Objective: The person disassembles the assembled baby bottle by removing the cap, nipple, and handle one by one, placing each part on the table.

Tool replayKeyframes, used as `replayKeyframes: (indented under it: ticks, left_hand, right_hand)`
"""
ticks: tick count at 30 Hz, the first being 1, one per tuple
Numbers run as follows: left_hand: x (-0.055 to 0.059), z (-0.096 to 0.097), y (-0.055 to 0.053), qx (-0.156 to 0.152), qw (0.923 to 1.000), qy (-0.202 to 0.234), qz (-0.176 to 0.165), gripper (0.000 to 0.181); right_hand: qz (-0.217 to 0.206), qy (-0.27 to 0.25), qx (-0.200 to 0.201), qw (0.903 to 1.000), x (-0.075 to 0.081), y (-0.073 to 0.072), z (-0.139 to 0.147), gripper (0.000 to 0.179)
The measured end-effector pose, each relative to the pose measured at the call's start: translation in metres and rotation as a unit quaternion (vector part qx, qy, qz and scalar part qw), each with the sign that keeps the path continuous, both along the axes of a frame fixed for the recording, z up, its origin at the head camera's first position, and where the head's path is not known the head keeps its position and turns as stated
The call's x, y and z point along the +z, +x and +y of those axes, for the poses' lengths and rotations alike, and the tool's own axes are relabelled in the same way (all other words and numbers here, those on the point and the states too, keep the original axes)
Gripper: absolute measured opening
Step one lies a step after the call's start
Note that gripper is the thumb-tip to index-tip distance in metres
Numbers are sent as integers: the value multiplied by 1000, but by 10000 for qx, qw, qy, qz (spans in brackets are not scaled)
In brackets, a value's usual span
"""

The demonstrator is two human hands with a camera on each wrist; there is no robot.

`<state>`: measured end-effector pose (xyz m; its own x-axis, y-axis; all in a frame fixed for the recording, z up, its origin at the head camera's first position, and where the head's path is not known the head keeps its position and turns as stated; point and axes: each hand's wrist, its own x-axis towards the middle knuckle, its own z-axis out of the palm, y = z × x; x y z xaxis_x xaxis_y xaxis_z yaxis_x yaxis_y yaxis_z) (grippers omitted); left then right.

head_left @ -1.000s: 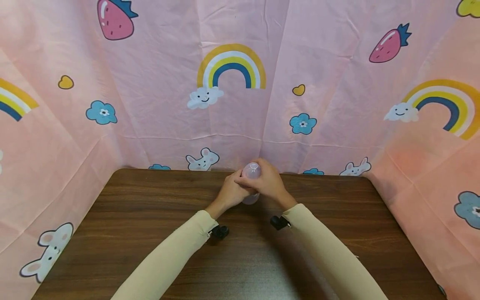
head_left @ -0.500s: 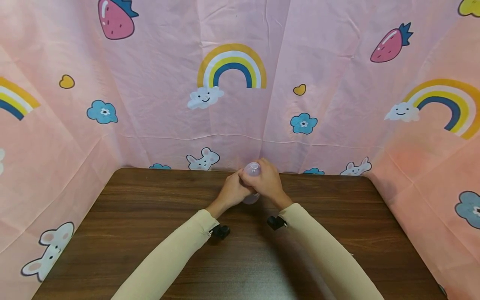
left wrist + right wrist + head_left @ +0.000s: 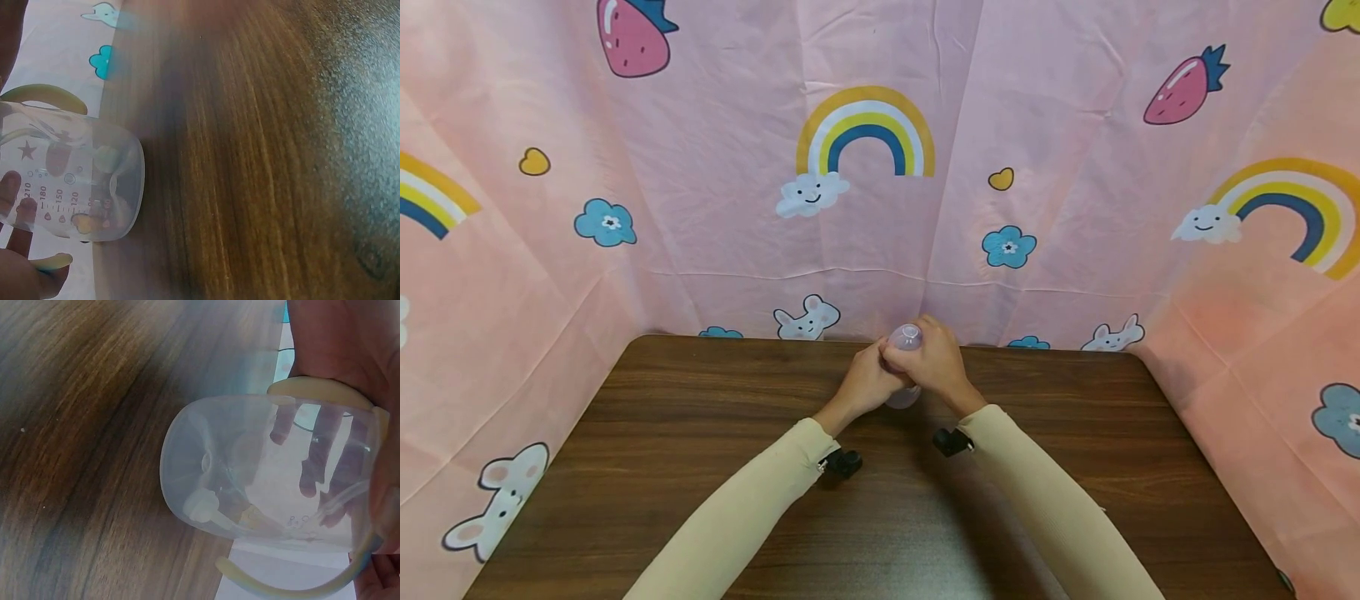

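Toward the surface's far edge, left hand and right hand grasp the bottle; even pressure seems best.

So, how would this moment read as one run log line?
left hand: grips baby bottle; right hand: grips same bottle; bottle: clear, two-handled, measure-marked; furniture: wooden table

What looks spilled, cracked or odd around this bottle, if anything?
Nothing much stands out. The left hand and right hand hold the bottle; I see no crack in it and no spill on the table, just a tiny pale speck.
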<state>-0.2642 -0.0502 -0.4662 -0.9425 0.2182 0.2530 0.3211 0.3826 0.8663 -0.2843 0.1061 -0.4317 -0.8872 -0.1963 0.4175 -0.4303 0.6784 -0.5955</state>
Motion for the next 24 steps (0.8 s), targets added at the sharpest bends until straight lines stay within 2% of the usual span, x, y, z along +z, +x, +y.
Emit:
replayKeyframes:
  ticks: [7,24]
  left_hand:
    - [1,0,1,-80,10000,32,-44,59]
    - [-2,0,-1,-45,10000,17,-26,60]
  right_hand:
    - [-45,-77,63,9999,4,0,0,43]
    - [255,-125,250,9993,1,-2,1,39]
